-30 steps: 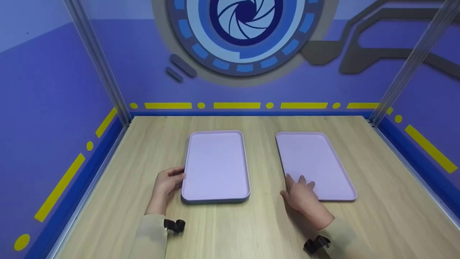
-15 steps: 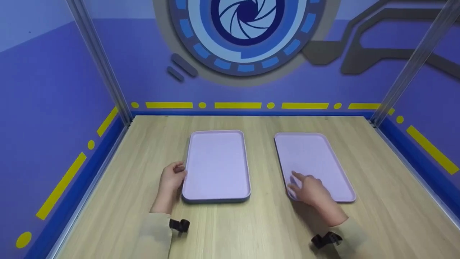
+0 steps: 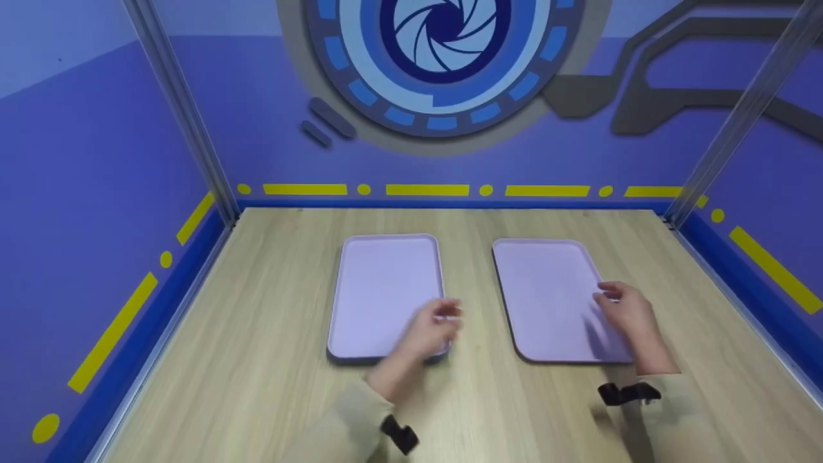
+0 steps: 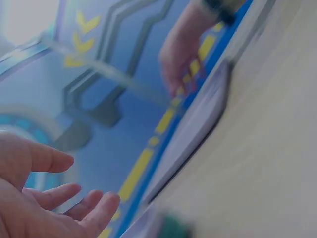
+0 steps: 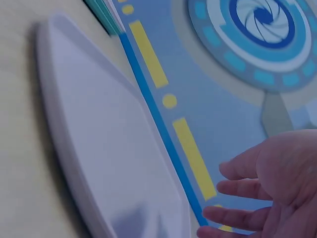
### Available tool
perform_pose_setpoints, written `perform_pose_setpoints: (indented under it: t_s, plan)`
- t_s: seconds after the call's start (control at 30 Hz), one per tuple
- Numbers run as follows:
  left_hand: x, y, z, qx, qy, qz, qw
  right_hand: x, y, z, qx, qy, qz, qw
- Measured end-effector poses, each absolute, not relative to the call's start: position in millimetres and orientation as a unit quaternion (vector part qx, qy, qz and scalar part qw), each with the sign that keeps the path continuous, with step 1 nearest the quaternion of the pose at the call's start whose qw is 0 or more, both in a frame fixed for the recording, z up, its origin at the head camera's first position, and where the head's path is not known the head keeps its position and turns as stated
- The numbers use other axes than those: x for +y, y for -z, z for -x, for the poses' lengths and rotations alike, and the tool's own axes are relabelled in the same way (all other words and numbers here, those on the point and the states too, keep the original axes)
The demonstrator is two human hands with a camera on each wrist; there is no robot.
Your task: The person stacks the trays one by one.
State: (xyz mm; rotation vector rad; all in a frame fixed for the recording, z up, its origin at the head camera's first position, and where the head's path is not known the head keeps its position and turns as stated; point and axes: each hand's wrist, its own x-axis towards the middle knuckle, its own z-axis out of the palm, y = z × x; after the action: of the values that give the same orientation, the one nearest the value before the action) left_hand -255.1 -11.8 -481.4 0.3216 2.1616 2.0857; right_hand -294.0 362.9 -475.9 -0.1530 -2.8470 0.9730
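Two pale purple rectangular trays lie on the wooden table in the head view. My left hand [image 3: 427, 328] hovers over the near right corner of the left tray [image 3: 382, 289]; its fingers are relaxed and hold nothing, as the left wrist view also shows. Beneath that tray a darker edge shows, and in the right wrist view green edges [image 5: 101, 15] appear there. My right hand [image 3: 629, 314] is above the right edge of the right tray [image 3: 546, 296], casting a shadow on it. In the right wrist view its loosely spread fingers [image 5: 237, 215] stand apart from the right tray [image 5: 109, 114].
The wooden table [image 3: 276, 289] is bordered by a blue back wall [image 3: 251, 109] with yellow dashes and by blue side walls. Metal posts [image 3: 186, 109] rise at both back corners. Bare table lies between the trays and in front of them.
My left hand has moved right, from the left tray's left edge across to its right edge. My right hand has moved from the right tray's near left corner to its right side. Both trays stay nearly in place.
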Motion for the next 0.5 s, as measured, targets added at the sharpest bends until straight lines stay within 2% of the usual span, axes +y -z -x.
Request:
perform_pose_setpoints:
  t_s: [0.07,0.13,0.37,0.5]
  plan:
    - [13,487,256,0.686,-0.712,-0.073,0.128,374,475,298,-0.943,-0.323,0.074,0.043]
    - [33,494,260,0.661,-0.732,-0.028,0.164,383,476,301,-0.938,-0.332,0.097,0.016]
    - [66,516,277,0.584,-0.785,0.038,0.204,399,481,304,-0.898,-0.403,0.155,-0.086]
    - [73,521,282,0.539,-0.809,0.042,0.229,403,481,304,-0.88,-0.434,0.161,-0.11]
